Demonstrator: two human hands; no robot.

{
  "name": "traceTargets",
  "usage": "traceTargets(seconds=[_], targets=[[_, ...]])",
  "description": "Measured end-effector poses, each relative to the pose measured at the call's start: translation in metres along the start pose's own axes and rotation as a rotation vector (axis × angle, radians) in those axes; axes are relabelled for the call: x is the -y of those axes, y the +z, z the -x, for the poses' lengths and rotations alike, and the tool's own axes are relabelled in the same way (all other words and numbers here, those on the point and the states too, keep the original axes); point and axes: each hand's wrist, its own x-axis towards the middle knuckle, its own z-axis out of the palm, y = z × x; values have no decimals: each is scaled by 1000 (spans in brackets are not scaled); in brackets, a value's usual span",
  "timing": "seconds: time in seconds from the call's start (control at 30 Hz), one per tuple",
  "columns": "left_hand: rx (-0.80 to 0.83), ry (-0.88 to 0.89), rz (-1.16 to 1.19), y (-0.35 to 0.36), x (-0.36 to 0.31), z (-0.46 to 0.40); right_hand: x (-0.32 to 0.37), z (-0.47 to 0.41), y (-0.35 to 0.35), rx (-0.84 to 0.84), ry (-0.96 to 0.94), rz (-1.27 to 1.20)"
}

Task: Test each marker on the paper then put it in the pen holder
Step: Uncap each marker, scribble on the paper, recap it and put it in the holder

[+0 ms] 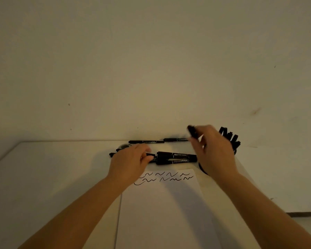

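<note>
A bare cream wall is filling the upper part of the head view, and a white table [52, 177] is butting against it under dim, warm light. On the table a sheet of paper [169, 212] is lying toward six o'clock, carrying two rows of black squiggles [164, 177] along its far edge.

The right hand [214, 150] is hovering at about two o'clock of the paper, its fingers pinching a black marker [192, 131] that is blurring with motion. Just beyond it, at three o'clock of that hand, the pen holder [231, 141] is bristling with markers already dropped in.

The left hand [131, 159] is reaching over the pile of loose markers [176, 157] at twelve o'clock of the paper. Its fingers are curling over one end of the pile, but I cannot tell whether they are gripping anything. Two more markers [147, 141] are lying end to end along the wall.

The risks, as I judge them: the holder is looking crowded, so the held marker may be catching on the others and tipping the holder. The left hand may be nudging the round markers so they roll off. A loose cap could also leave ink on the table.
</note>
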Motion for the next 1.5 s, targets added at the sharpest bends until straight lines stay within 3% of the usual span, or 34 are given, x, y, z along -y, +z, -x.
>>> traceTargets(seconds=[0.13,0.47,1.03,1.17,1.27,1.33,1.5], targets=[[205,-121,-124,16,37,-9,-20,-17,-14,-73,163,-105],[300,-68,-263,34,59,-11,-57,-21,-17,-67,226,-34],[241,-159,-151,41,57,-6,-74,-8,-2,220,242,321],[182,-161,-142,32,58,-5,-67,-7,-5,184,221,339],[86,-207,-1,21,50,-2,-53,-1,-5,33,85,427],[40,-256,207,13,37,-1,-36,4,-1,-27,38,339],[145,-282,718,-6,-7,7,12,16,19,365,287,-311]])
